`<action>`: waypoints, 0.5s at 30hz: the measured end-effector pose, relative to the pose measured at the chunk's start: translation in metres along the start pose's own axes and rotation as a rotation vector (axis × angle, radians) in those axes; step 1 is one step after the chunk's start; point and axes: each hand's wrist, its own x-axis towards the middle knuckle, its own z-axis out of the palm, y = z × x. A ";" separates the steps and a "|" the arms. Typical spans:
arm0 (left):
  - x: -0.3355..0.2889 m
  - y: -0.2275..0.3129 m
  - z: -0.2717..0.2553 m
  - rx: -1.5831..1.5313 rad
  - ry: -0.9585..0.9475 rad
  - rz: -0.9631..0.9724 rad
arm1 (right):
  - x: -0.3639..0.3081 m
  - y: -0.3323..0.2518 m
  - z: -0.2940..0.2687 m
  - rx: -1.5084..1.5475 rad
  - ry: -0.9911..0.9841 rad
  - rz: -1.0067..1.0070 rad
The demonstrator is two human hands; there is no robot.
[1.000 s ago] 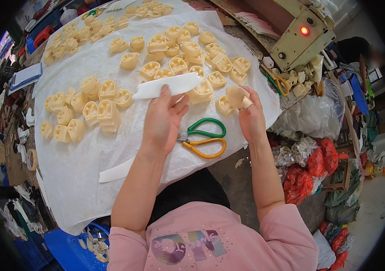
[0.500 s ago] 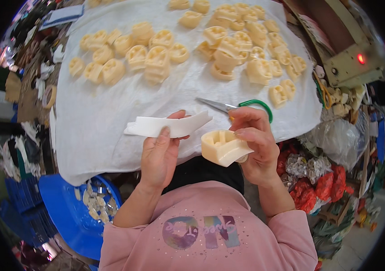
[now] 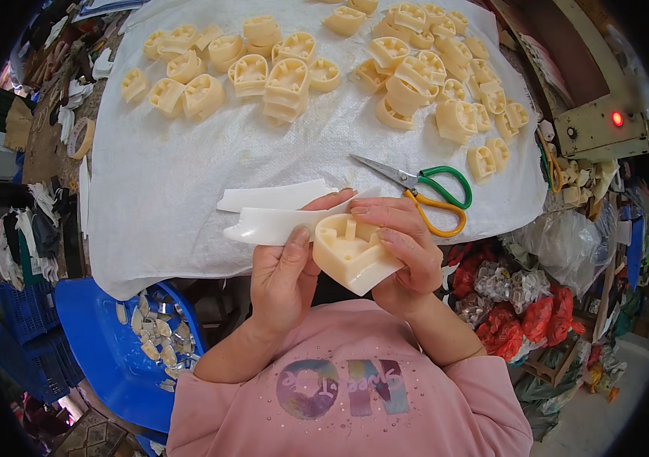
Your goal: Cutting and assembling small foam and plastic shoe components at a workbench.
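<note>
My left hand is closed on a curved white strip, thumb in front and fingers behind. A second white strip shows just beyond it; whether it lies on the cloth or is also held I cannot tell. In my right hand is a hollow cream plastic shoe heel, D-shaped, its ribbed open side facing up. The right fingertips meet the strip's right end, beside the heel. Scissors with one green and one orange handle lie half-spread on the cloth, beyond my right hand.
Many more cream heels sit in clusters on the white cloth. A blue basin of shiny pieces stands below left. To the right are red plastic bags, clear bags and a machine box with a lit red lamp.
My hands have come together, bringing the heel up against the white strip. Two separate strips now show where one showed before. The view has shifted slightly, and the scissors are fully uncovered.
</note>
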 end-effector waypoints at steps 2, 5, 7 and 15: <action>-0.001 -0.001 0.000 0.009 -0.002 0.004 | -0.001 0.000 0.000 -0.006 -0.007 0.006; 0.000 -0.002 0.000 0.033 -0.008 0.018 | -0.001 0.002 -0.002 -0.025 -0.019 0.011; 0.000 -0.003 0.001 0.052 -0.027 0.031 | -0.002 0.003 -0.003 -0.022 -0.016 -0.001; -0.005 -0.005 0.014 0.195 0.053 0.006 | -0.002 0.002 -0.008 -0.243 -0.009 -0.008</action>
